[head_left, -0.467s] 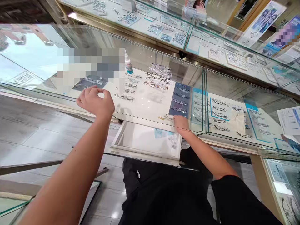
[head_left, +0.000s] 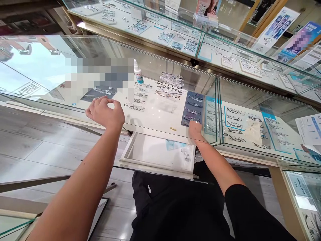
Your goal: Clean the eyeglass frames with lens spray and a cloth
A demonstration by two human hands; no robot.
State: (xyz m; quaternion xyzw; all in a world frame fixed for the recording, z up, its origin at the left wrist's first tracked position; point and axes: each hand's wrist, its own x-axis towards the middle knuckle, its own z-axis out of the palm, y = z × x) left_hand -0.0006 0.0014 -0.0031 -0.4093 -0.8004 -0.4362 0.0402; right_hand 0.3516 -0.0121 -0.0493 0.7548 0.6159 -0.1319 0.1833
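My right hand point(head_left: 195, 128) reaches into the glass display case at the near end of a dark display board point(head_left: 185, 115). Its fingers are closed on a pair of eyeglasses point(head_left: 190, 119) in the board's nearest row; the fingertips are partly hidden. More eyeglasses point(head_left: 192, 111) lie in rows farther up that board. My left hand point(head_left: 106, 112) is at the case's near glass edge, on the left. There the fingers are curled, with thumb and forefinger bent into a ring, and whatever they hold is hidden. A small gold-coloured piece point(head_left: 173, 129) lies left of my right hand.
An open white drawer point(head_left: 150, 150) juts out below the case. Inside the case stand a white spray bottle point(head_left: 138, 72) and a stack of eyeglasses point(head_left: 170, 85). Another glass counter point(head_left: 175, 36) runs behind. A cream cloth point(head_left: 253, 131) lies among frames on the right.
My right hand has moved slightly right and away from me, bringing the eyeglasses from beside the gold-coloured piece onto the dark board. My left hand keeps its curled pose.
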